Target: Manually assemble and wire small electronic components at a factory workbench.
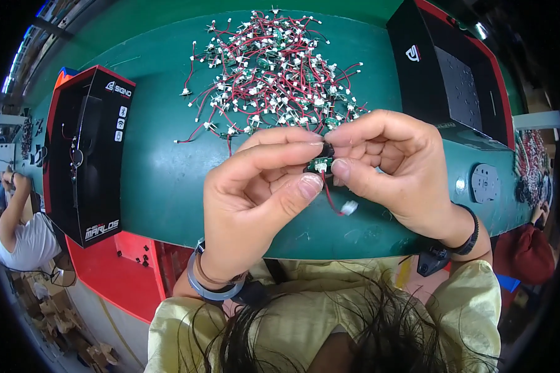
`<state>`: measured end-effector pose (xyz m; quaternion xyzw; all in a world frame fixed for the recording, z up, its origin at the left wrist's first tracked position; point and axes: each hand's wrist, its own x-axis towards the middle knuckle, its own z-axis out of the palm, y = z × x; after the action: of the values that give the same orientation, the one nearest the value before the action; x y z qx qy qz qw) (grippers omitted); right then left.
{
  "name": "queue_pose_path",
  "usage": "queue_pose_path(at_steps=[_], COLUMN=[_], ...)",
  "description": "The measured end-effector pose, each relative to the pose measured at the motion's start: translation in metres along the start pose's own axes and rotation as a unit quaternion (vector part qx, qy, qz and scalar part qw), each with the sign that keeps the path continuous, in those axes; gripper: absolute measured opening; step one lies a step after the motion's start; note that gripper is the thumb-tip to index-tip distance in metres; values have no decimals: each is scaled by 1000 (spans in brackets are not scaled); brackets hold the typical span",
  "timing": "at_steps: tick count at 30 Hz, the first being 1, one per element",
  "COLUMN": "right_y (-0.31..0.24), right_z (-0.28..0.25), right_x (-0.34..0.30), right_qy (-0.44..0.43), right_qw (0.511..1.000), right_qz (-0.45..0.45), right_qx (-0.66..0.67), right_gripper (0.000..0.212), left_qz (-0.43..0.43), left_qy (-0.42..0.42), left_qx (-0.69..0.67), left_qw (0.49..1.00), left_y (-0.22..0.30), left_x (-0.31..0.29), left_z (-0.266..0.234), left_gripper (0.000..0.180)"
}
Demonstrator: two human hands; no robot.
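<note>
Between my two hands, above the green table, is a small green circuit board with a white connector on it. A short red and black cable hangs from the board and ends in a white plug. My left hand pinches the board from the left, thumb below and fingers above. With thumb and fingertips, my right hand grips a small black part at the board's upper edge. Fingertips partly cover both pieces, so how they join cannot be seen.
A large heap of cabled circuit boards covers the table's far middle. Black boxes stand at the left and far right. A dark plate lies on the right. A red tray sits lower left; other people work at both sides.
</note>
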<state>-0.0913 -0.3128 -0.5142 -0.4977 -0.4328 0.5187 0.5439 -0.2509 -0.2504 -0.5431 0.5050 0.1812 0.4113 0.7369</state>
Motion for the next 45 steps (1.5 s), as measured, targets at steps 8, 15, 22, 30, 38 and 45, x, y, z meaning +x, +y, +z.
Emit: queue_pose_path(at_steps=[8, 15, 22, 30, 38, 45], right_y=[3, 11, 12, 22, 20, -4], right_z=[-1, 6, -4, 12, 7, 1], right_x=[3, -3, 0, -2, 2, 2], right_qy=[-3, 11, -43, 31, -3, -25], right_qw=[1000, 981, 954, 985, 979, 993], right_qz=[11, -104, -168, -132, -110, 37], right_qx=[-2, -161, -246, -102, -170, 107], right_gripper=[18, 19, 19, 27, 25, 20], left_qz=[-122, -40, -60, -1, -16, -89], left_qy=[42, 10, 0, 18, 8, 9], left_qx=[-51, 16, -17, 120, 106, 8], left_qw=[990, 999, 998, 993, 994, 996], left_y=[6, -3, 1, -1, -2, 8], left_x=[-2, -5, -4, -5, -3, -1], left_z=[1, -3, -1, 6, 0, 7], left_gripper=[26, 21, 18, 19, 18, 33])
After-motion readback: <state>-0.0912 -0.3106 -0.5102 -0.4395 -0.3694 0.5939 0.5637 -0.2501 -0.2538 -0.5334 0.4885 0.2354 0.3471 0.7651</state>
